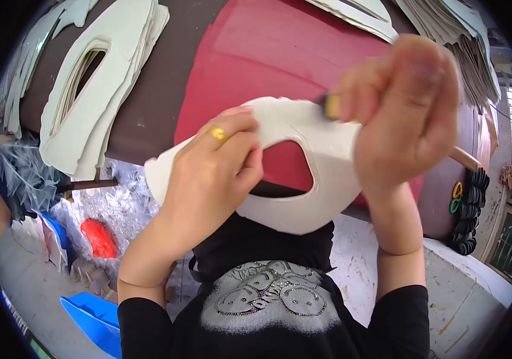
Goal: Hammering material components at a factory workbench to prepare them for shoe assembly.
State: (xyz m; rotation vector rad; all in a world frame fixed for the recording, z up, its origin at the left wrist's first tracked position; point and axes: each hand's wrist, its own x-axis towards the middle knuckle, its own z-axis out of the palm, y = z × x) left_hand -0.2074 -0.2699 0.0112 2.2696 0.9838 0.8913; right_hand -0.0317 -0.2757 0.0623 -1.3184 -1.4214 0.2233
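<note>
A flat white padded piece [334,161] with a rounded cut-out spans the table's near edge, in front of my body. My left hand [211,158], with a gold ring on one finger, grips it at the left of the cut-out, thumb and fingers closed on the material. My right hand [409,107] is raised over the right part of the piece and smeared by motion. Its fingers are closed round a small yellow and dark tool [331,106], whose kind is too blurred to make out. The tool's dark end is near the piece's far edge; whether they touch I cannot tell.
A red sheet [256,54] lies on the brown tabletop [154,78]. Stacked white cut-out pieces [121,66] stand at left, more at the far right. Black coiled bands [474,209] hang at the right edge. Below left are clear plastic, a red bundle [98,238] and a blue bin [97,320].
</note>
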